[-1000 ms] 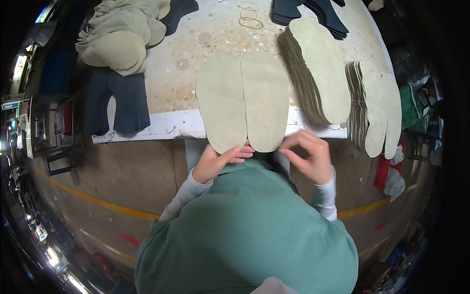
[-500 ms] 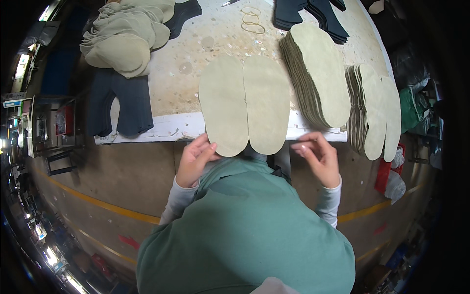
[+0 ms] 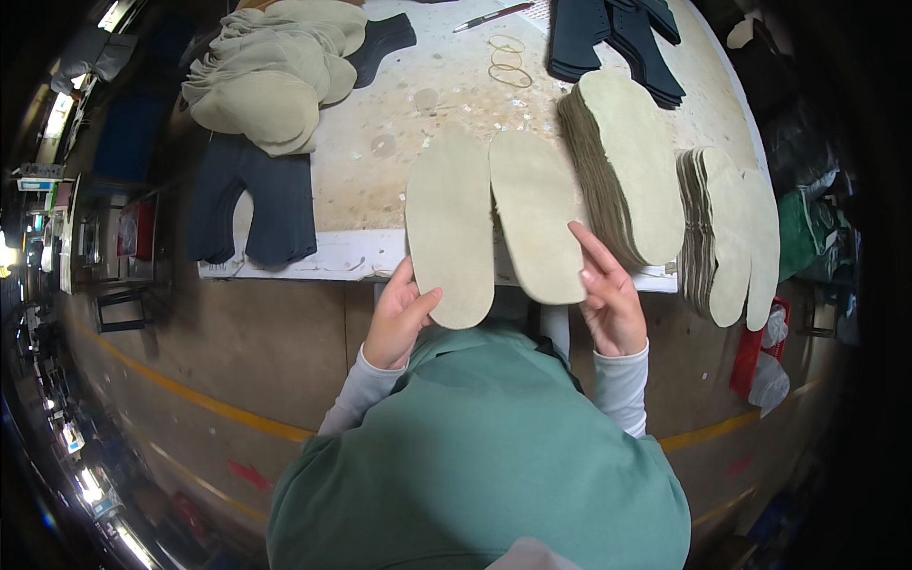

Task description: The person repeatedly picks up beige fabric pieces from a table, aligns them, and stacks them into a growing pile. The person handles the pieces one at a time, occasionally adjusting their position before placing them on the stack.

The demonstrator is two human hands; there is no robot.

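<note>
Two beige insole-shaped pieces lie side by side over the table's near edge: a left insole and a right insole. A narrow gap between them widens toward me, and small rough nubs show along their inner edges; I cannot tell whether they still touch there. My left hand grips the left insole at its lower left edge, thumb on top and fingers beneath. At the lower right edge of the right insole, my right hand has its thumb on the piece, its index finger stretched along the side.
A tall stack of beige insoles stands just right, with paired insole stacks beyond. Beige pieces heap at the far left above dark cut pieces. Rubber bands, a pen and dark stacks lie farther back.
My right hand has come in from beside the pieces and taken hold of the right insole. That insole's near end has swung right, away from the left one. My left hand keeps its grip.
</note>
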